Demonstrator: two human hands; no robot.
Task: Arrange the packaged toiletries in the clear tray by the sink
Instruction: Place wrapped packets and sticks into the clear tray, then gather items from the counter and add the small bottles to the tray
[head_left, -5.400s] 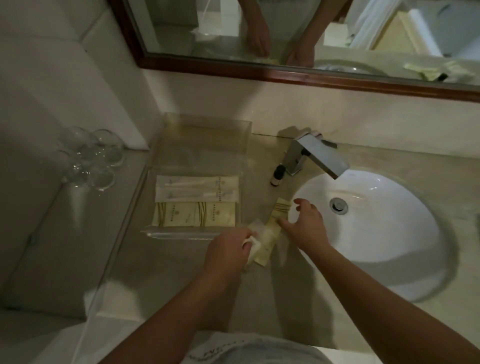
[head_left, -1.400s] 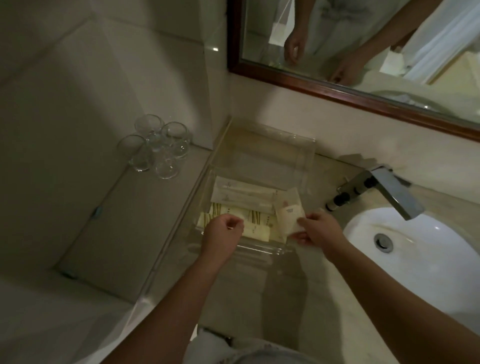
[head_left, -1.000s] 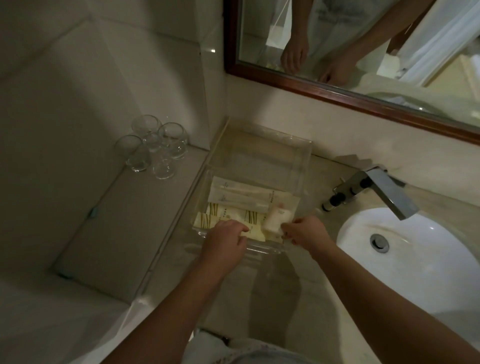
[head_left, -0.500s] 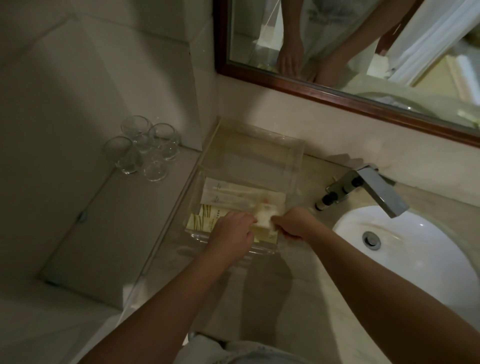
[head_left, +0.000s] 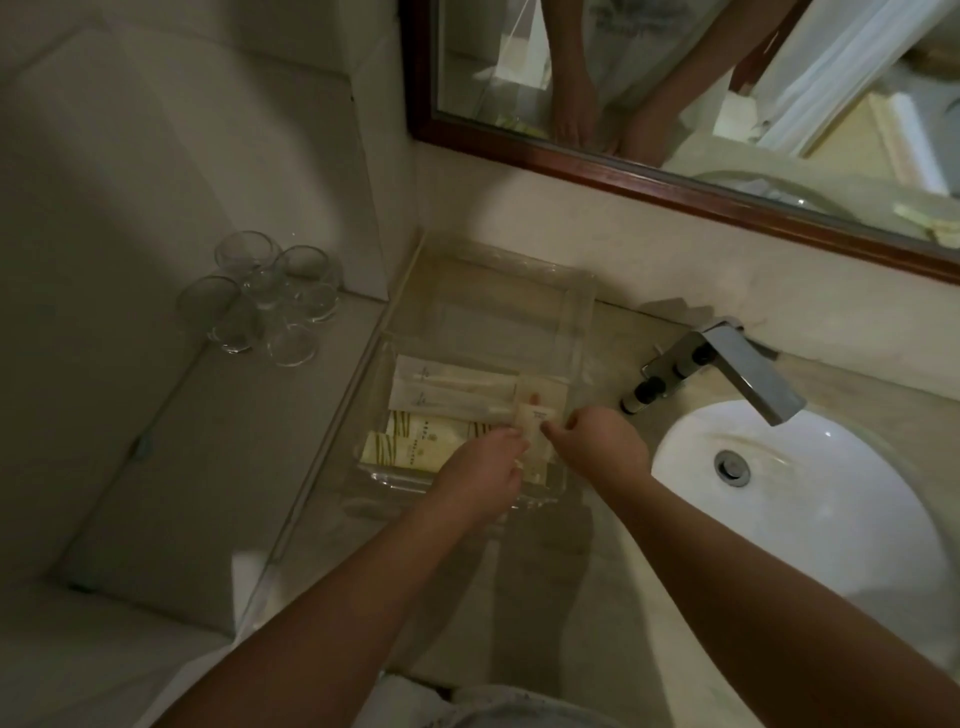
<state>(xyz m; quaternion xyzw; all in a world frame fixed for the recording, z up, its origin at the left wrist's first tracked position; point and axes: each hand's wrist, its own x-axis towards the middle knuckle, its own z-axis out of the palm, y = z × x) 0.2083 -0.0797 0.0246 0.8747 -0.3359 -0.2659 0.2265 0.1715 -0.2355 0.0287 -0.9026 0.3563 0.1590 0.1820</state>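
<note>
Both hands over near right corner of clear plastic tray (head_left: 576, 312) on counter: left hand (head_left: 480, 475) and right hand (head_left: 597, 441) pinching small pale sachet (head_left: 535, 423), squaring it beside flat cream packets (head_left: 410, 447).

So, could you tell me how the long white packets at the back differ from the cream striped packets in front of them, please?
The long white packets are plain, pale and lie fully in view. The cream striped packets carry greenish stripes, sit nearer the clear tray's front edge, and are partly covered by the left hand. Both lie flat, lengthwise across the tray.
</note>
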